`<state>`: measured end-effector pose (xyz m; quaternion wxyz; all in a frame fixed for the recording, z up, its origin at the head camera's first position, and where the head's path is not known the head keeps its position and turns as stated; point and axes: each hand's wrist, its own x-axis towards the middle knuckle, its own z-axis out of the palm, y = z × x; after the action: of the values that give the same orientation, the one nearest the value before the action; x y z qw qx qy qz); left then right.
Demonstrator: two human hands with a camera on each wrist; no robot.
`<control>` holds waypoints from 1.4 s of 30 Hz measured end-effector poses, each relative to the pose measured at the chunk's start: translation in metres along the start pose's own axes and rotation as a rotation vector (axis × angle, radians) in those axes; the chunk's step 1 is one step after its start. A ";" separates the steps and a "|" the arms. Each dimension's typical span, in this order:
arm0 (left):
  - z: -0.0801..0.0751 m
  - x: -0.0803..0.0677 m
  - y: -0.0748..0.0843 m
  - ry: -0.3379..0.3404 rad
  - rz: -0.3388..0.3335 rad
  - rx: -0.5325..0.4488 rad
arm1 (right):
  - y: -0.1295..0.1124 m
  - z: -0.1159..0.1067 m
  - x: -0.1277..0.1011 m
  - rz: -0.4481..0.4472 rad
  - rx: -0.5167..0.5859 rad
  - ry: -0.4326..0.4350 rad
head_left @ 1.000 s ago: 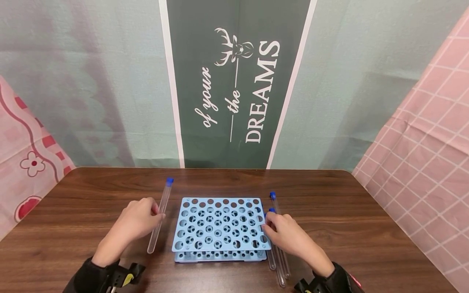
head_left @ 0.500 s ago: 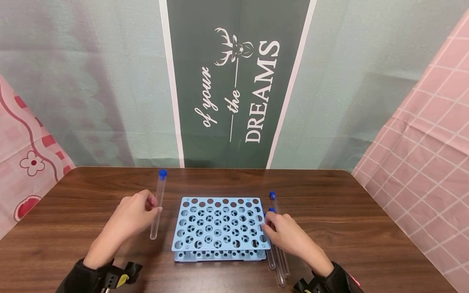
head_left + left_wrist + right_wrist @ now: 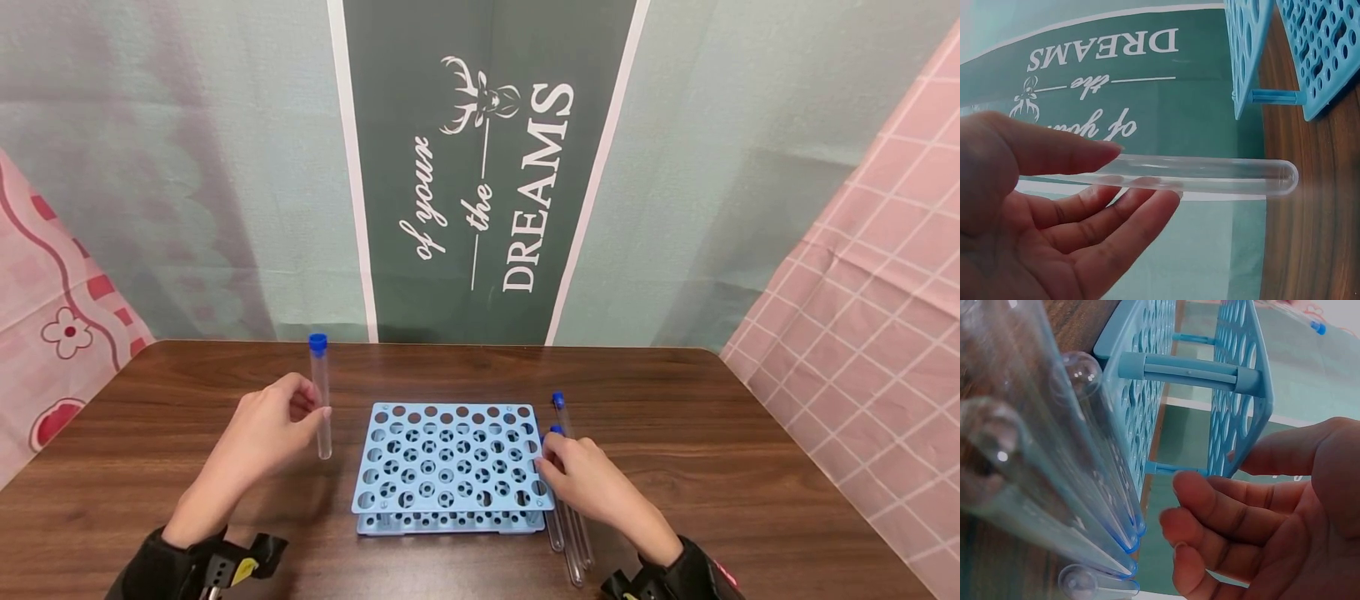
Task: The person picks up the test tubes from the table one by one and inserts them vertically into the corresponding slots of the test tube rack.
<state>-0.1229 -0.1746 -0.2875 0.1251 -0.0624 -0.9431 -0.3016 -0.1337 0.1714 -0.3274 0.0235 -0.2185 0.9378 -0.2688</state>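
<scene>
My left hand [image 3: 264,429] pinches a clear test tube [image 3: 322,392] with a blue cap between thumb and fingertips. The tube is close to upright, cap up, left of a light blue test tube rack [image 3: 450,467]. In the left wrist view, its rounded end [image 3: 1282,177] sticks out past the fingers. My right hand [image 3: 588,479] grips the right edge of the rack's top plate. In the right wrist view, the thumb and index finger [image 3: 1260,492] lie on either side of that plate, the other fingers loosely bent.
Several capped test tubes [image 3: 573,542] lie on the wooden table [image 3: 712,467] along the rack's right side, partly under my right hand. A printed curtain [image 3: 465,317] hangs behind the table, with pink cloth [image 3: 847,275] at the right.
My left hand has lifted the test tube up and slightly left, turning it from a slant to nearly upright. The right hand and the rack have stayed in place.
</scene>
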 end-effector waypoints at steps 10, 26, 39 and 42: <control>-0.003 0.001 -0.004 -0.007 -0.001 0.014 | 0.000 0.000 0.000 0.008 -0.001 0.002; -0.001 0.000 -0.003 -0.015 -0.007 0.002 | -0.001 -0.001 -0.001 0.014 0.008 -0.004; -0.004 -0.002 0.008 0.007 0.025 -0.026 | -0.001 0.000 -0.001 0.006 0.009 0.009; -0.004 -0.002 0.011 0.014 0.036 -0.034 | -0.001 0.001 -0.001 0.002 0.003 0.010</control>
<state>-0.1186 -0.1680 -0.2791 0.1362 -0.0793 -0.9356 -0.3159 -0.1321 0.1708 -0.3275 0.0194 -0.2160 0.9378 -0.2711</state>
